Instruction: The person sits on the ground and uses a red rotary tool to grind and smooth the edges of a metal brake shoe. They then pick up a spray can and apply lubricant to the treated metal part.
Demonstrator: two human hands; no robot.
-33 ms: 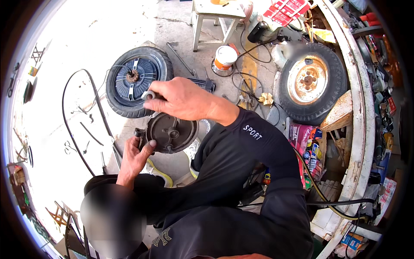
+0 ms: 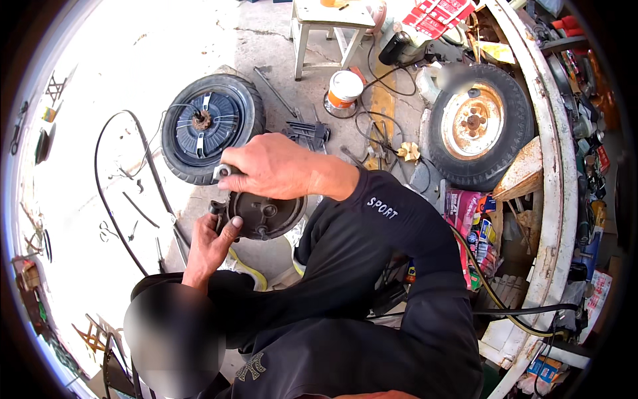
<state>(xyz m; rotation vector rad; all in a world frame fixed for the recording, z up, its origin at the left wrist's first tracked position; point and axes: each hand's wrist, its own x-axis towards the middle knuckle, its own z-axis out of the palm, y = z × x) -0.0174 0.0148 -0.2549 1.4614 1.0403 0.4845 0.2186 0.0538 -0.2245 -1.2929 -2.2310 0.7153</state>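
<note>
In front of my knees is a dark, round brake plate (image 2: 256,225) with a raised hub and a short arm on its left rim. My left hand (image 2: 211,243) grips its left edge, with the thumb on its face and fingers near the arm. Just above, my right hand (image 2: 269,166) is closed around a grey metal piece (image 2: 226,171) with a rounded, hollow-looking end; the rest of that piece is hidden in the fist. The right hand covers the plate's upper part; whether the metal piece touches the plate, I cannot tell.
Beyond my hands lies a motor wheel (image 2: 211,126) with a black tire and cable. A rusty-rimmed wheel (image 2: 473,123) lies at right, beside the white frame (image 2: 557,166) of a cluttered shelf. A stool (image 2: 330,20), a white-and-orange tub (image 2: 345,88) and loose tools (image 2: 309,133) are farther off.
My right hand has come down slightly toward me with the metal piece, now covering more of the brake plate's top. The left hand keeps its hold.
</note>
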